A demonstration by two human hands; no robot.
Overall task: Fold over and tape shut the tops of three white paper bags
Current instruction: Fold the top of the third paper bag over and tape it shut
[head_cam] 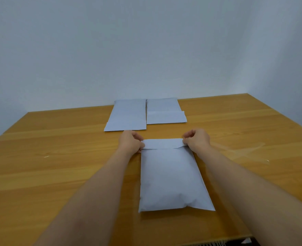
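Forearms [93,192] enter from the bottom edge, one on each side of the near bag [171,176]. Near bag: white paper, puffy, lying flat on the wooden table [57,174], centred in front of the person, bottom end toward the camera. Its top is turned over into a flap [163,143] that lies across the far end.

Left hand [131,141]: at the flap's left end, thumb on top of the paper, fingers curled, pinching the fold. Right hand [197,139]: at the flap's right end, fingers curled, pinching that end likewise.

Two more white bags lie flat farther back, just beside each other near the wall [146,50]. Far left bag [128,115]: lying flat; fold cannot be told. Far right bag [165,111]: near end folded over into a band.

Clear tape strip [242,151] stuck on the table, right of the right hand, apart from it.
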